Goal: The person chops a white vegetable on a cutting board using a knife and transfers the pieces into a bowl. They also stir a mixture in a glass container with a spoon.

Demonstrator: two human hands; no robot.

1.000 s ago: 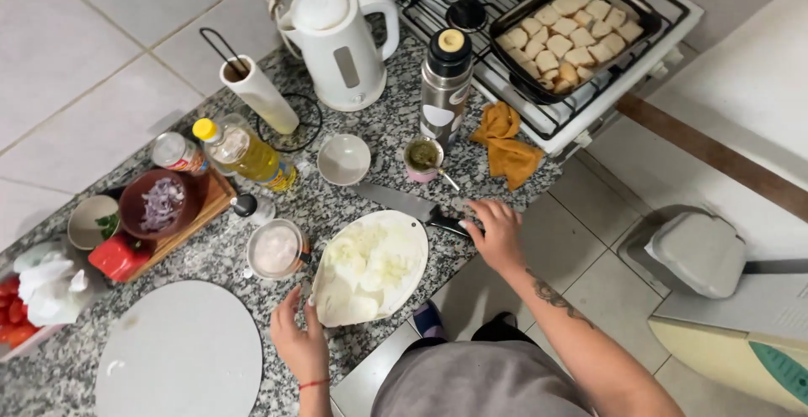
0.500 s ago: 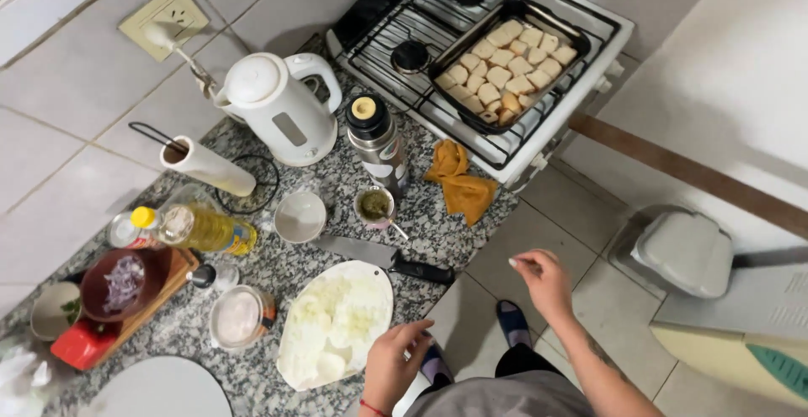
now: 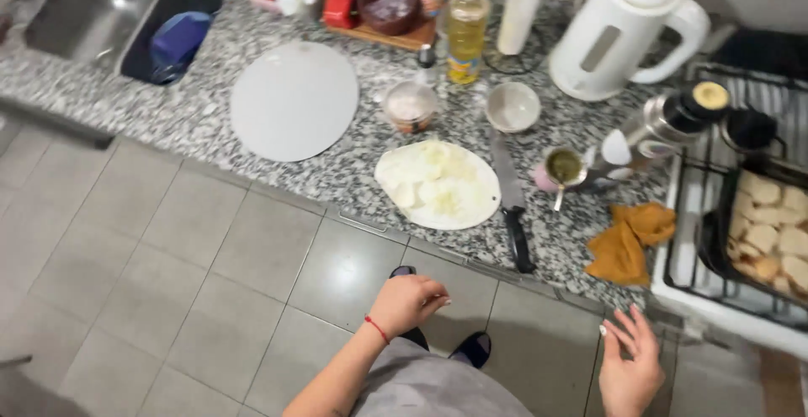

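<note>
Both our hands hang empty in front of the counter, over the floor tiles: the left hand (image 3: 406,302) loosely curled with a red string at the wrist, the right hand (image 3: 629,365) spread with fingers apart, neither touching anything. Nearest to them, by the counter's front edge, lies the white cutting board (image 3: 438,184) heaped with pale chopped onion, and just to its right the black-handled knife (image 3: 510,200), its handle poking out past the front edge. To work here well, we judge it best to step in close, pull the knife handle back from the edge, steady the board with the left hand and keep fingertips tucked. An orange cloth (image 3: 629,239) lies crumpled toward the counter's right end, beside the stove (image 3: 686,286).
</note>
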